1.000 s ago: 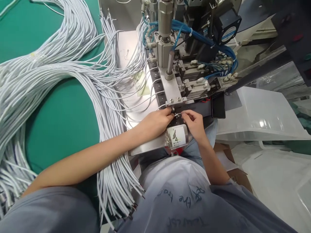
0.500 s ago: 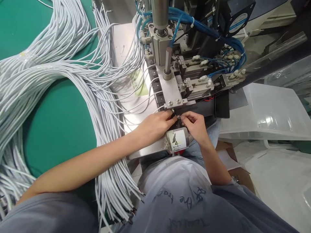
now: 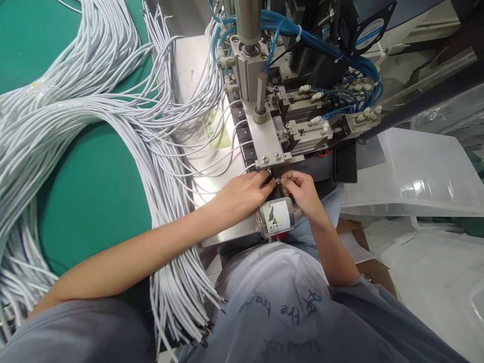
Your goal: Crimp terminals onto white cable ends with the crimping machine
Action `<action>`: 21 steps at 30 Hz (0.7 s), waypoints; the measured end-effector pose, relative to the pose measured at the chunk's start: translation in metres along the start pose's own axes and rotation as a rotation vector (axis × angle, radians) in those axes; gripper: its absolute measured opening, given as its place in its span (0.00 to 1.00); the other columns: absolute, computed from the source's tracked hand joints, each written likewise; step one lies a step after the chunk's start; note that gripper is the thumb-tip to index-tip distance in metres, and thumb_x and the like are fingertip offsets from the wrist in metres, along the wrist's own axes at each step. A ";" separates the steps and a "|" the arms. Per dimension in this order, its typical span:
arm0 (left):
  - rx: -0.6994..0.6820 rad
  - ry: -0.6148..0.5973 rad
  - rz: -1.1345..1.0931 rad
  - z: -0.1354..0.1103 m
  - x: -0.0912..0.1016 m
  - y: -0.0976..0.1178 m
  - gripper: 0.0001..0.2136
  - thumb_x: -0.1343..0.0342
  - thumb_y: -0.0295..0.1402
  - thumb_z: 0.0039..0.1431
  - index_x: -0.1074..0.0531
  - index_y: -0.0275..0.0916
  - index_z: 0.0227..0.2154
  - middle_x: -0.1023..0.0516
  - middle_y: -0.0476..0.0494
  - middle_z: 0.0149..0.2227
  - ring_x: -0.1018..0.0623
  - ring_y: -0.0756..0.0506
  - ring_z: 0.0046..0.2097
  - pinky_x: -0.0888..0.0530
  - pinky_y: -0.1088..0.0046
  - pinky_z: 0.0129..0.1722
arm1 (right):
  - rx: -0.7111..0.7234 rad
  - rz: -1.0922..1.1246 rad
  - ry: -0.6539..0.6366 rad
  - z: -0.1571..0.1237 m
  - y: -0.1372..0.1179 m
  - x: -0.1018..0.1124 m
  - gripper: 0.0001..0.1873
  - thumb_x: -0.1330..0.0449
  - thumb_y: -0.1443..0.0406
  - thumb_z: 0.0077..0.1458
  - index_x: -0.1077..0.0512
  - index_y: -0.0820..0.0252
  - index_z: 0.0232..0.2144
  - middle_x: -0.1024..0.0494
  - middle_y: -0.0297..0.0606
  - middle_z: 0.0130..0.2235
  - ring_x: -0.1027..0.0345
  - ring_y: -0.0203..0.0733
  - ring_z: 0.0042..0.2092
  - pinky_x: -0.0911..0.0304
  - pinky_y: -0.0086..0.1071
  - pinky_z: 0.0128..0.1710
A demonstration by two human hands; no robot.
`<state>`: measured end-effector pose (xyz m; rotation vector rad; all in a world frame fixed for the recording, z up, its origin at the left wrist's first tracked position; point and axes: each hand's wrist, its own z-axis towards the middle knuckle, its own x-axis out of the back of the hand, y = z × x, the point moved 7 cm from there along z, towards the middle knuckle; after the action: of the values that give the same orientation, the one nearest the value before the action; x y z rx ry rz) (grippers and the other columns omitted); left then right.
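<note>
My left hand (image 3: 242,197) is closed at the front of the machine's metal block, fingers pinched around the end of a white cable (image 3: 206,193) that runs in under the palm. My right hand (image 3: 302,190) faces it from the other side, thumb and forefinger pinching a small silvery connector (image 3: 279,180). The two sets of fingertips are almost touching, so the join between cable and connector is mostly hidden. Several other white cables lead into a dark slotted fixture (image 3: 242,132) just beyond my left hand.
The pneumatic machine (image 3: 268,136) with blue hoses (image 3: 321,43) stands right ahead. Thick bundles of white cables (image 3: 124,121) lie over a green mat (image 3: 94,191) at left. A labelled jar-like container (image 3: 278,217) sits below my hands. A phone (image 3: 345,161) and translucent plastic bin (image 3: 423,171) are at right.
Both hands stay at the same spot, with only slight shifts of the fingers. The right hand has moved a touch to the left.
</note>
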<state>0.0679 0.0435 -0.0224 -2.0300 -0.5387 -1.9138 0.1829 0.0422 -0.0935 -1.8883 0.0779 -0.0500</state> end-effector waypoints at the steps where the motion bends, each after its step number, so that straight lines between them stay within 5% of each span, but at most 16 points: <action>1: 0.005 -0.018 0.003 0.000 0.000 0.000 0.17 0.57 0.22 0.60 0.34 0.30 0.50 0.29 0.37 0.36 0.26 0.46 0.35 0.29 0.72 0.31 | 0.007 0.003 0.001 0.000 0.000 0.000 0.08 0.43 0.62 0.48 0.35 0.60 0.22 0.36 0.28 0.20 0.44 0.30 0.22 0.48 0.26 0.22; 8: 0.053 -0.025 0.042 -0.003 0.000 0.001 0.17 0.56 0.22 0.59 0.33 0.31 0.51 0.30 0.37 0.36 0.27 0.45 0.36 0.31 0.71 0.31 | 0.103 -0.019 -0.164 0.002 -0.001 -0.011 0.14 0.47 0.58 0.54 0.42 0.57 0.21 0.48 0.25 0.18 0.56 0.30 0.20 0.56 0.27 0.20; 13: 0.135 -0.059 0.037 -0.010 0.006 -0.001 0.09 0.52 0.21 0.54 0.26 0.32 0.28 0.29 0.40 0.28 0.26 0.43 0.33 0.34 0.70 0.26 | 0.216 -0.149 -0.103 0.007 -0.002 -0.006 0.14 0.48 0.60 0.55 0.42 0.57 0.20 0.49 0.26 0.20 0.56 0.30 0.22 0.56 0.27 0.21; 17: 0.201 -0.077 -0.027 -0.015 0.009 -0.004 0.07 0.50 0.22 0.52 0.27 0.33 0.25 0.28 0.41 0.28 0.27 0.45 0.28 0.40 0.72 0.22 | 0.225 -0.218 0.021 0.004 -0.003 0.011 0.13 0.49 0.61 0.54 0.43 0.57 0.20 0.48 0.26 0.19 0.54 0.31 0.22 0.53 0.27 0.22; 21: 0.263 -0.089 -0.027 -0.016 0.010 -0.009 0.08 0.52 0.21 0.54 0.27 0.32 0.31 0.27 0.39 0.31 0.26 0.45 0.29 0.41 0.72 0.23 | 0.393 -0.268 0.399 -0.048 -0.021 0.026 0.12 0.49 0.62 0.56 0.38 0.58 0.22 0.40 0.29 0.22 0.48 0.32 0.24 0.48 0.28 0.24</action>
<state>0.0505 0.0445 -0.0116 -1.9514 -0.7975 -1.6720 0.2059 0.0017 -0.0584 -1.4628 0.0801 -0.5846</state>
